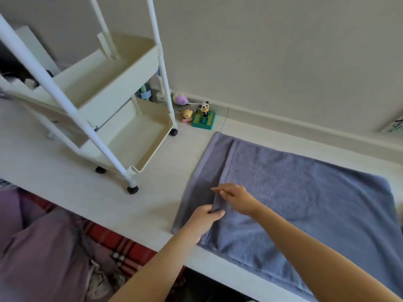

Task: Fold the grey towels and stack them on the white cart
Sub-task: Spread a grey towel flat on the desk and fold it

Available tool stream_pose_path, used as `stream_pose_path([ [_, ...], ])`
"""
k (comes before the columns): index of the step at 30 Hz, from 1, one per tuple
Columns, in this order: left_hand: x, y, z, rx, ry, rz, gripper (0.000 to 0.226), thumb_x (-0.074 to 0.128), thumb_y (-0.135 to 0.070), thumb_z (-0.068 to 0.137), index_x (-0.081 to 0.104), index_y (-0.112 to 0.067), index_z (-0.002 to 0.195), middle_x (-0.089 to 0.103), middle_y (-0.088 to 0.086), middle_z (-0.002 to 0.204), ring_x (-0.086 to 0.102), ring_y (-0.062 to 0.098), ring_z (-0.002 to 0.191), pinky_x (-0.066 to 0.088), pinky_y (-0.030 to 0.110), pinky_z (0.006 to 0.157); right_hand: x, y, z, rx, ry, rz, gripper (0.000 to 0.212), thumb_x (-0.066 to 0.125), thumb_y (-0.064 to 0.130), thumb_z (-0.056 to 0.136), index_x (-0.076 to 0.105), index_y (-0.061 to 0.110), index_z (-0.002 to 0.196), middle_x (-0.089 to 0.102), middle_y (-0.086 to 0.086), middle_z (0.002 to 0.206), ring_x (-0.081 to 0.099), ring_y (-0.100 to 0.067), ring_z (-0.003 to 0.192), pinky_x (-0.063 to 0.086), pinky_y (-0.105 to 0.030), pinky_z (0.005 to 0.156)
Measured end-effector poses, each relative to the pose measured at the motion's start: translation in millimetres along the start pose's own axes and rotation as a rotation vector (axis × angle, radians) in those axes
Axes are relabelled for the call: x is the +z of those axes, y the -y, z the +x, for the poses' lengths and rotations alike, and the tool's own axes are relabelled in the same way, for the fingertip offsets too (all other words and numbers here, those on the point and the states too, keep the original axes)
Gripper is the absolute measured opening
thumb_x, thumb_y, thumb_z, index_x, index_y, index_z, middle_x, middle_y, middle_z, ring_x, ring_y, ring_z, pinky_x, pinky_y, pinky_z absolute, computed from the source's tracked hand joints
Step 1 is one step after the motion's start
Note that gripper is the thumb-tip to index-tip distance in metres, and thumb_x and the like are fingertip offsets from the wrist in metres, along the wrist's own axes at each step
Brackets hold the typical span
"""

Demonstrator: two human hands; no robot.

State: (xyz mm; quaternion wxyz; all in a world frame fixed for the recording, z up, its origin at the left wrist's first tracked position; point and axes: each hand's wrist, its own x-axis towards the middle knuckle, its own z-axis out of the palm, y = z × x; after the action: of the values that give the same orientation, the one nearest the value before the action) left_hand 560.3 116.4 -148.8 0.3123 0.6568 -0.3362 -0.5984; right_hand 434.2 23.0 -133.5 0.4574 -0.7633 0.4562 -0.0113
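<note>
A grey towel [305, 192] lies spread flat on the pale floor, folded over so a lower layer sticks out along its left side. My left hand [202, 221] pinches the upper layer's left edge near the front. My right hand [235, 197] rests flat on the towel just beyond it, fingers stretched towards that same edge. The white cart [122, 83] stands to the left on black wheels, and its two visible trays hold nothing.
Small toy figures [201, 115] sit against the wall's skirting, just right of the cart. A purple cloth and a red plaid blanket [109, 238] lie at the lower left. The wall runs along the far side of the towel.
</note>
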Motion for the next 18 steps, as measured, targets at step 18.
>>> stream_pose_path([
  [18, 8, -42, -40, 0.024, 0.031, -0.162, 0.023, 0.068, -0.033, 0.084, 0.061, -0.012, 0.078, 0.057, -0.005, 0.069, 0.054, 0.010, 0.067, 0.040, 0.023, 0.066, -118, 52, 59, -0.257, 0.583, -0.909, 0.029, 0.054, 0.043, 0.091, 0.045, 0.030, 0.067, 0.050, 0.013, 0.074, 0.049, -0.011, 0.080, 0.038, -0.029, 0.086],
])
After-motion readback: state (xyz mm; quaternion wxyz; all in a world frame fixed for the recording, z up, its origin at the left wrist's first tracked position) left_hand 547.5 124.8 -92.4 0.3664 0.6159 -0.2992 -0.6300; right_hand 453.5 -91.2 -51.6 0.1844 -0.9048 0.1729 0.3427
